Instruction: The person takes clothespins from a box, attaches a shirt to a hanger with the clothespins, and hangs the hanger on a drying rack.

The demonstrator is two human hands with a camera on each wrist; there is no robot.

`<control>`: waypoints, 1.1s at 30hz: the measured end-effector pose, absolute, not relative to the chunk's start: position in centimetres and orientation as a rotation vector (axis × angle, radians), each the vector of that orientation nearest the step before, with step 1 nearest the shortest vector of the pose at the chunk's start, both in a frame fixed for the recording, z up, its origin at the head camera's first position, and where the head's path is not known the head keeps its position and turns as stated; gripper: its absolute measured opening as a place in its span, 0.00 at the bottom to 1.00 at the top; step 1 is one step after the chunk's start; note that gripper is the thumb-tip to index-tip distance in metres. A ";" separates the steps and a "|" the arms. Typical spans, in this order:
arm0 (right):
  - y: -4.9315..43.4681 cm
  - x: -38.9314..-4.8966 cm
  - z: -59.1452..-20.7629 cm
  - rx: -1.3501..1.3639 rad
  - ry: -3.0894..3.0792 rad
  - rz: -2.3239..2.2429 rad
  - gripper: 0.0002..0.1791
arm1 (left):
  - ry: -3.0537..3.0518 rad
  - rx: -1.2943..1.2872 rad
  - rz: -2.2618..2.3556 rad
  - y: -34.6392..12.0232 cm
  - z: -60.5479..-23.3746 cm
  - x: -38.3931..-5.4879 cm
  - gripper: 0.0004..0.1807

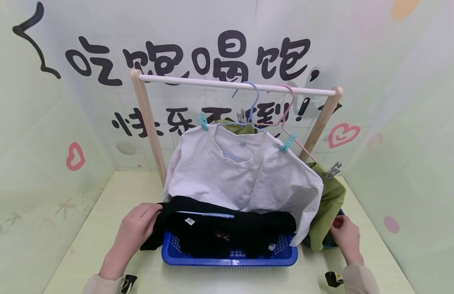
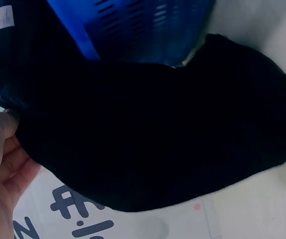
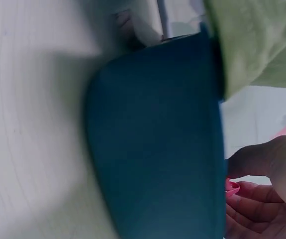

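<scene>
My left hand (image 1: 136, 224) pinches the shoulder of a black garment (image 1: 234, 228), which lies over a blue basket (image 1: 230, 261). A pale blue hanger (image 1: 205, 213) shows at the garment's neck opening. In the left wrist view, the dark cloth (image 2: 147, 134) hangs beside the thumb and fingers. My right hand (image 1: 346, 237) is at the rim of a dark teal bin (image 3: 152, 134), pinching a small pink clothespin (image 3: 232, 188) mostly hidden by the fingers. Behind the basket, a white shirt (image 1: 227, 175) hangs on a blue hanger (image 1: 254, 102), with teal clothespins (image 1: 288, 143) at its shoulders.
A rack with a white rod (image 1: 212, 83) and wooden posts (image 1: 150, 126) stands at the back. Behind the white shirt hangs a green garment (image 1: 328, 204) on a pink hanger (image 1: 291, 102), with grey clips (image 1: 332, 170); it overhangs the bin. Printed walls enclose the table (image 1: 113, 192).
</scene>
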State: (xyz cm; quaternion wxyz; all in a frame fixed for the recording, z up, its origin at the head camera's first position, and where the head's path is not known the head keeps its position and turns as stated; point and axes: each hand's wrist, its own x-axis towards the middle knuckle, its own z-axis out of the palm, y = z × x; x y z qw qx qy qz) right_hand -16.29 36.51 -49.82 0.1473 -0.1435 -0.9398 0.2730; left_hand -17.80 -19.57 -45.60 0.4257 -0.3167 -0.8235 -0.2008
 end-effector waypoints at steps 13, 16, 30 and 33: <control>35.2 -14.9 -47.7 -0.463 -2.561 0.880 0.15 | -2.036 -0.684 -0.558 -19.2 -45.6 -17.8 0.22; 34.8 -14.6 -47.1 -0.484 -2.533 0.903 0.18 | -2.051 -0.671 -0.561 -19.1 -45.6 -17.7 0.22; 32.9 -12.3 -44.5 -0.346 -2.332 0.958 0.18 | -2.076 -0.699 -0.582 -19.4 -46.0 -17.7 0.07; 32.4 -11.7 -44.1 -0.332 -2.302 0.967 0.17 | -2.073 -0.705 -0.585 -19.4 -46.0 -17.8 0.05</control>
